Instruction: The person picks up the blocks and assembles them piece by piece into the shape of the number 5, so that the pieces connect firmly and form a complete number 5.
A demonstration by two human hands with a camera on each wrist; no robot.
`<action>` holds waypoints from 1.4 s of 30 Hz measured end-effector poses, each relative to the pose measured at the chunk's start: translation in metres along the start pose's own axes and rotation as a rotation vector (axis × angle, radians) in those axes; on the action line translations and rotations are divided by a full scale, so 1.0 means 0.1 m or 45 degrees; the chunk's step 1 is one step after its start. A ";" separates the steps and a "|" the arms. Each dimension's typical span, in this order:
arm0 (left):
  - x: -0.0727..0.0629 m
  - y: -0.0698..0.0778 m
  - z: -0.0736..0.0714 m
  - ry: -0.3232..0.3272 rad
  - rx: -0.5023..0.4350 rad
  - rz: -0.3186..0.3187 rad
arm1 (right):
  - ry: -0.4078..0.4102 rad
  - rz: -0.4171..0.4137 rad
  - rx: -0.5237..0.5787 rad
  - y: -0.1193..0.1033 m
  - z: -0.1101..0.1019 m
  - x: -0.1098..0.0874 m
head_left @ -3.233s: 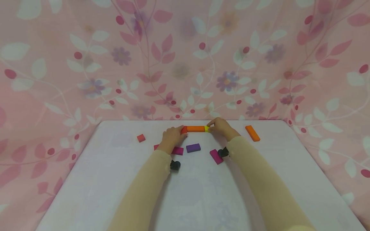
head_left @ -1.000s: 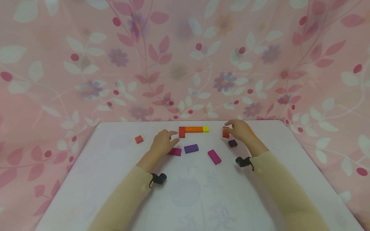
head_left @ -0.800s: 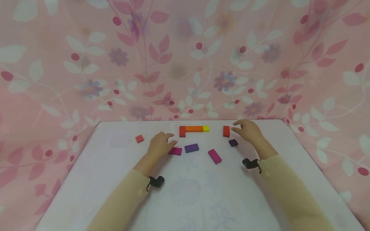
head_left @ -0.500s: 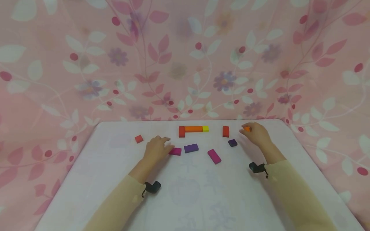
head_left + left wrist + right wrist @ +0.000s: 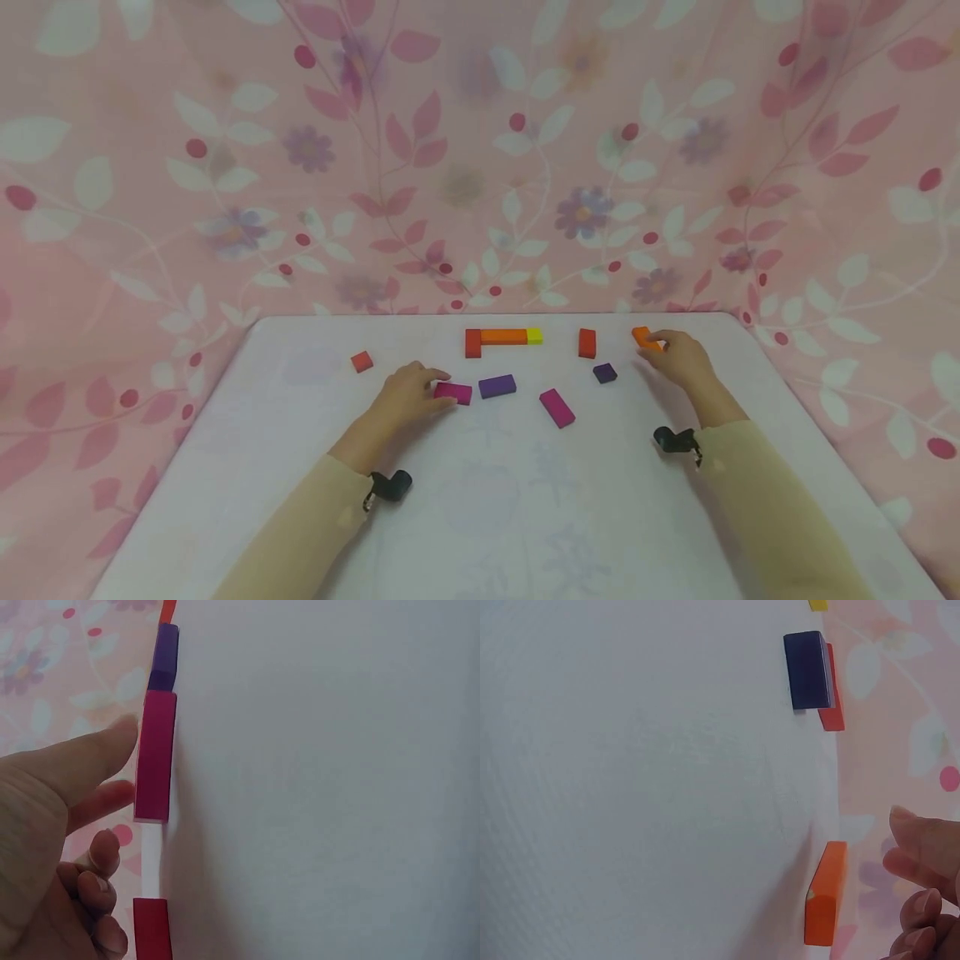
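White cloth-covered table point(image 5: 225, 467) before a pink floral backdrop point(image 5: 465, 233), both hands spread.
Nearer, the left hand point(image 5: 405, 396) has dropped lower, loose thumb and fingers now around a magenta rectangular block point(image 5: 453, 393); farther, the right hand point(image 5: 684, 360) has drawn back, relaxed, beside a long orange block point(image 5: 642, 335) now less covered, so neither block seems gripped. Head view, near to far: two magenta blocks point(image 5: 557, 408), one purple rectangular block point(image 5: 497, 386), one small dark-purple block point(image 5: 605, 372), one small coral block point(image 5: 362, 362), two upright-lying red blocks point(image 5: 587, 343), two orange blocks point(image 5: 503, 337), one yellow block point(image 5: 534, 336).

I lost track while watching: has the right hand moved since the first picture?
Yes: the right hand has moved rightward, from the yellow block toward the table's right edge.
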State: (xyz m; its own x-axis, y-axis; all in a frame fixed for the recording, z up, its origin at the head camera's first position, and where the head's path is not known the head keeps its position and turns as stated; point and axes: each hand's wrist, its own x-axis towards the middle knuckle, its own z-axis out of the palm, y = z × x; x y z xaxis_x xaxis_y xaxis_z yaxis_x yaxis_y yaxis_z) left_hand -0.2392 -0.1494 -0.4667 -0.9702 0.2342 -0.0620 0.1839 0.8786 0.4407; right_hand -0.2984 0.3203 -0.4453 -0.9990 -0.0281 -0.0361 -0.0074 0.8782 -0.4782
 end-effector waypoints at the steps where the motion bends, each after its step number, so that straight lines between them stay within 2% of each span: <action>1: 0.01 -0.01 0.00 -0.012 -0.008 0.002 | -0.009 0.018 0.011 0.03 0.00 0.01; 8: 0.07 -0.03 -0.02 -0.036 -0.057 0.031 | -0.064 0.139 0.086 0.13 -0.02 0.06; 16: 0.14 -0.08 -0.01 -0.052 -0.062 0.049 | -0.071 0.154 0.078 0.20 -0.01 0.10; 24: 0.14 -0.10 -0.01 -0.055 -0.088 0.027 | -0.108 0.294 0.143 0.20 0.00 0.08; 35: 0.12 -0.10 -0.01 0.014 -0.025 0.087 | -0.096 0.265 0.152 0.23 0.02 0.10; 42: 0.12 -0.10 -0.02 0.012 -0.040 0.059 | -0.095 0.276 0.162 0.22 0.02 0.10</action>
State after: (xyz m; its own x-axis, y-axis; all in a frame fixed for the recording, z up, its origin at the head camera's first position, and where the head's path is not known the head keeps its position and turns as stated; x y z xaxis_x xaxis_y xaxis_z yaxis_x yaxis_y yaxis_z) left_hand -0.2526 -0.1557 -0.4702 -0.9622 0.2703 -0.0322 0.2239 0.8532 0.4711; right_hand -0.3082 0.3387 -0.4578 -0.9705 0.1150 -0.2118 0.2167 0.8006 -0.5586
